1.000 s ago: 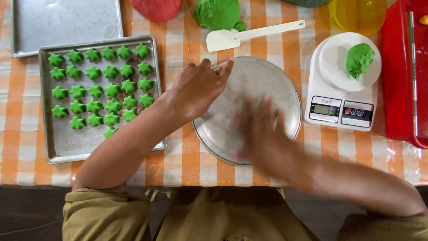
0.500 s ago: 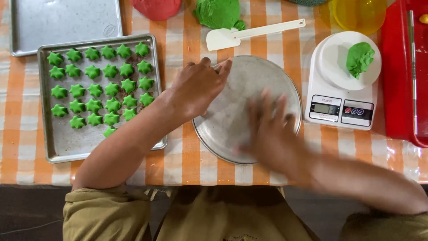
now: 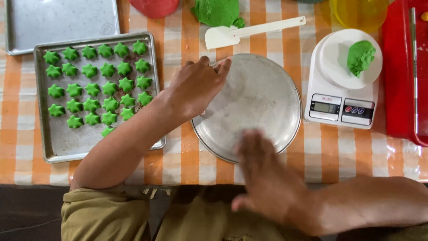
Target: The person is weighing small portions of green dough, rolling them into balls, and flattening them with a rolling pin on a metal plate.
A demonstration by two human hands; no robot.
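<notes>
A round metal plate [image 3: 267,89] lies on the orange-checked tablecloth, its surface dusted and smeared. My left hand [image 3: 196,87] rests on the plate's left rim, fingers bent over the edge. My right hand [image 3: 267,178] is flat and blurred over the plate's near edge, fingers spread, with nothing in it. To the left, a metal baking tray [image 3: 58,143] holds several green star-shaped dough pieces [image 3: 98,85].
A white kitchen scale [image 3: 341,85] with a lump of green dough [image 3: 360,56] stands right of the plate. A white spatula [image 3: 249,31] and a bigger green dough mass [image 3: 218,11] lie behind it. A second tray [image 3: 58,20], red tray [image 3: 403,71], yellow bowl [image 3: 359,13].
My right hand has slid from the middle of the plate back toward its near edge. My left hand keeps its place on the rim.
</notes>
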